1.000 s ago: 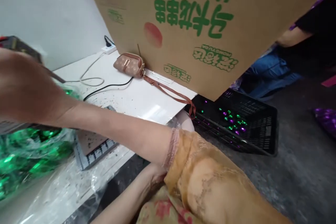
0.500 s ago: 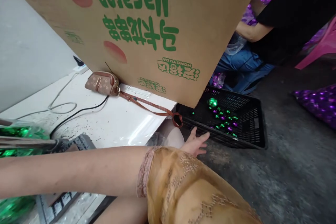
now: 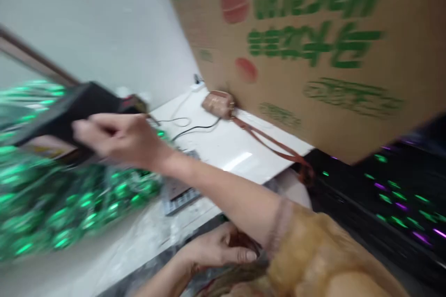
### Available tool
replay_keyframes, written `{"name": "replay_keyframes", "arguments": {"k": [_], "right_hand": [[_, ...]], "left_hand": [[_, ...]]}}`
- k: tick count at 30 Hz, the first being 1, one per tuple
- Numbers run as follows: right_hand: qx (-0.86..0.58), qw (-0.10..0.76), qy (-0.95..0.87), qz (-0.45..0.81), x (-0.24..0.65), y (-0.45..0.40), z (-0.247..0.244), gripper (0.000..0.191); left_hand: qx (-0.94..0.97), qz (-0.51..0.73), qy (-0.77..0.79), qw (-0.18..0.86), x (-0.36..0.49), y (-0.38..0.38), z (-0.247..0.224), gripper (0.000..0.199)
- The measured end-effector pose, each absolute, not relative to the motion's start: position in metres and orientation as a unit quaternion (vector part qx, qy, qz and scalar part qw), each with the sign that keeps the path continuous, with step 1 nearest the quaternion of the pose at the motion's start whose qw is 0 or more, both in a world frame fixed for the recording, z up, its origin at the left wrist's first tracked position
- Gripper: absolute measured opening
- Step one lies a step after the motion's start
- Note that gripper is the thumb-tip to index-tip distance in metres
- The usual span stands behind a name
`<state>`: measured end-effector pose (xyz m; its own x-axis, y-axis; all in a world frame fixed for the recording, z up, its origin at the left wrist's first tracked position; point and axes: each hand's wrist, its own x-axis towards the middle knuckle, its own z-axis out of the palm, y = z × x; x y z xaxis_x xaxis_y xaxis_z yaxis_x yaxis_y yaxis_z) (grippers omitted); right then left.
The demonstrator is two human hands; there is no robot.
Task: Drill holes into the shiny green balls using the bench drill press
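My right hand (image 3: 118, 141) reaches across to the left, its fingers curled and closed at a black angular object (image 3: 83, 109) whose kind blur hides. Below and around that object lie shiny green balls (image 3: 90, 204), apparently in clear plastic. Low in the middle, my left hand (image 3: 223, 248) rests near my lap, under my right forearm. Its thumb stands apart from the curved fingers, which are partly hidden, and nothing shows in it. Close to the right wrist a grey flat object with a dark pattern (image 3: 181, 199) lies on the white table (image 3: 240, 162).
A large printed cardboard box (image 3: 278, 79) stands on the table's right side. Against it sits a brown pouch (image 3: 218, 104) with a long strap (image 3: 268, 141) hanging over the edge. Cables run behind. A black crate (image 3: 355, 222) with green and purple balls is on the right.
My view has swung left, bringing the right hand, black object and green balls into sight. My left hand has come back from beside the crate to my lap.
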<state>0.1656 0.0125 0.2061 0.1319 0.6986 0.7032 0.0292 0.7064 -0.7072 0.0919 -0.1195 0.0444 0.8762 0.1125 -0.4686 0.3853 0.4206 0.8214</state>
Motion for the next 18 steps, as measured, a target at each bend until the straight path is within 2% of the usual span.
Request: {"name": "replay_keyframes", "arguments": {"k": [3, 7, 12, 15, 18], "right_hand": [[-0.21, 0.744, -0.543, 0.328, 0.145, 0.014, 0.211, 0.057], [-0.171, 0.767, -0.525, 0.327, 0.155, 0.01, 0.205, 0.056], [-0.173, 0.786, -0.527, 0.273, 0.157, 0.006, 0.204, 0.053], [-0.184, 0.793, -0.524, 0.249, 0.155, 0.006, 0.203, 0.054], [-0.187, 0.797, -0.525, 0.232, 0.156, 0.005, 0.203, 0.054]], "left_hand": [[0.595, -0.031, 0.285, 0.751, 0.043, -0.098, 0.08, 0.049], [0.638, 0.104, 0.404, 0.647, -0.014, -0.063, 0.107, 0.041], [0.67, 0.377, 0.531, 0.358, -0.061, 0.003, 0.104, 0.014], [0.706, 0.381, 0.558, 0.214, -0.071, 0.052, 0.096, 0.008], [0.721, 0.308, 0.596, 0.175, -0.069, 0.091, 0.085, 0.011]]}}
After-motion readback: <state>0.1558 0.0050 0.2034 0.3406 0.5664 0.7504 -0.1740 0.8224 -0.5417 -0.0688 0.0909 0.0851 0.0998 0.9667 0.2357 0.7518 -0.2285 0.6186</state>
